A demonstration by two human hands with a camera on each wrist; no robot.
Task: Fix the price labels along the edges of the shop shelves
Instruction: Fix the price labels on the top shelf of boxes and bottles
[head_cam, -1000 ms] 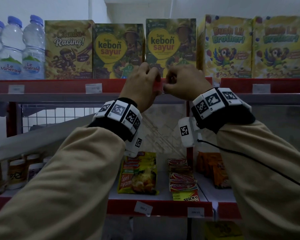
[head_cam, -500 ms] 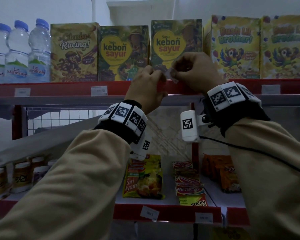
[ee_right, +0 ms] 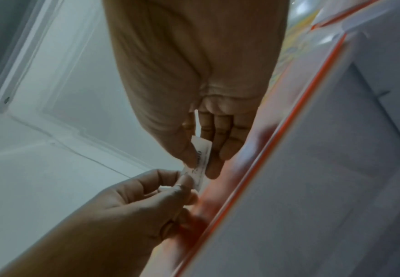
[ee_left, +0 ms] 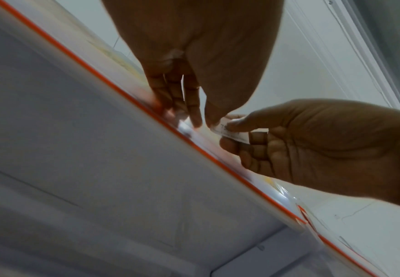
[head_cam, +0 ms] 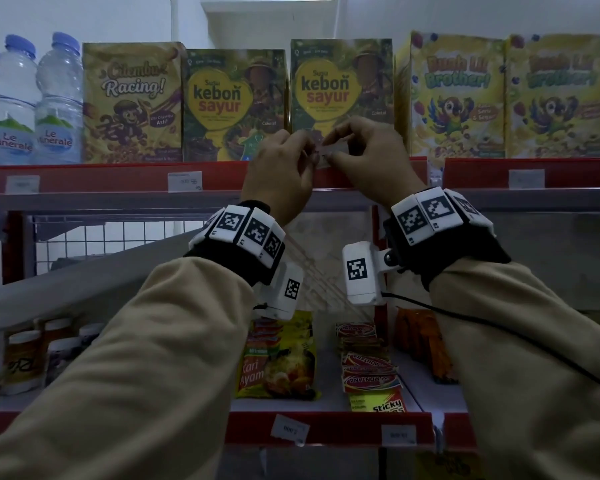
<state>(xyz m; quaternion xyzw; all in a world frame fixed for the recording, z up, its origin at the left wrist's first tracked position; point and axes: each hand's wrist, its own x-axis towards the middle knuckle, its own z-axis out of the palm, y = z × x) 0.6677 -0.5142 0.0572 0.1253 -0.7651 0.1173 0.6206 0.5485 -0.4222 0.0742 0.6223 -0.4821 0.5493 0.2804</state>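
Observation:
A small white price label is held just above the top shelf's red edge strip, in front of a "kebon sayur" box. My right hand pinches the label between thumb and fingers. My left hand pinches its other end; the right wrist view shows this left hand at the label's lower corner. The left hand's other fingers rest on the red strip.
Other price labels sit on the top strip. On the lower shelf edge one label hangs crooked beside a straight one. Water bottles and cereal boxes fill the top shelf; noodle packs lie below.
Both hands were together at the red strip; the right hand lifted the label up off the strip, and the left hand followed to pinch its other end.

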